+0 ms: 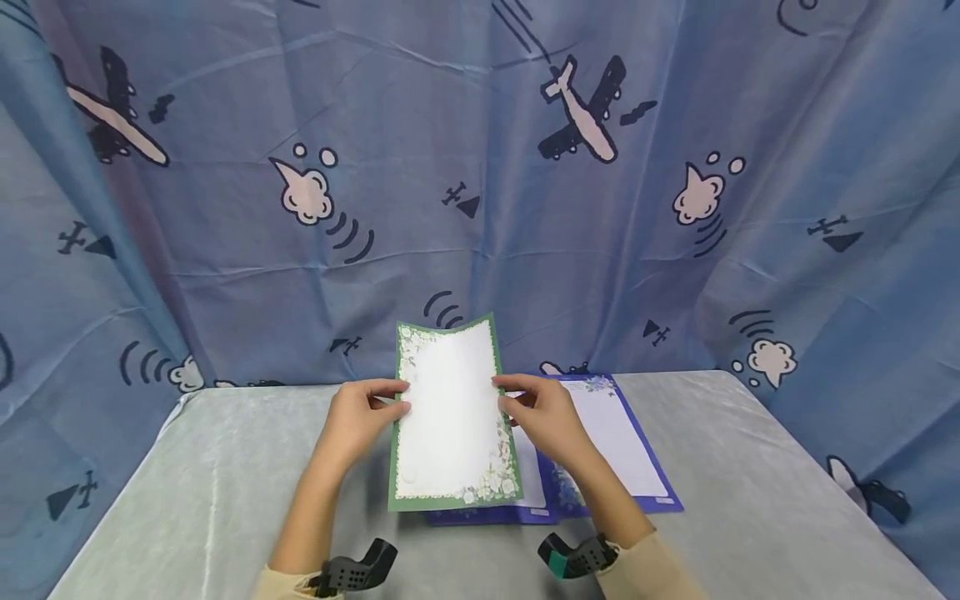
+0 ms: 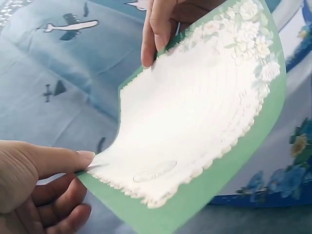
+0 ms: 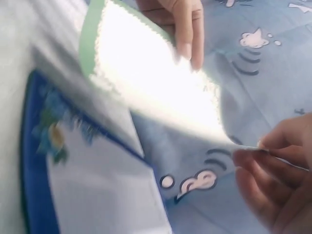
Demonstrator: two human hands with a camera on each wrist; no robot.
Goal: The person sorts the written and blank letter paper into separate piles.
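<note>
A sheet of stationery paper (image 1: 453, 408) with a green border and white flowers is held up off the table in the head view. My left hand (image 1: 363, 417) pinches its left edge between thumb and fingers. On the opposite edge my right hand (image 1: 543, 412) pinches it the same way. The paper (image 2: 185, 122) bows between the hands in the left wrist view. Behind and below it lie blue-bordered sheets (image 1: 611, 433) with blue flowers, one of them mostly hidden by the raised paper. In the right wrist view a blue-bordered sheet (image 3: 102, 190) shows under the green one.
A pale cloth covers the table (image 1: 247, 483). Directly behind its far edge hangs a blue curtain (image 1: 420, 208) printed with airplanes and clouds. Black wrist devices (image 1: 360, 571) sit on both forearms, by beige sleeves (image 1: 652, 575).
</note>
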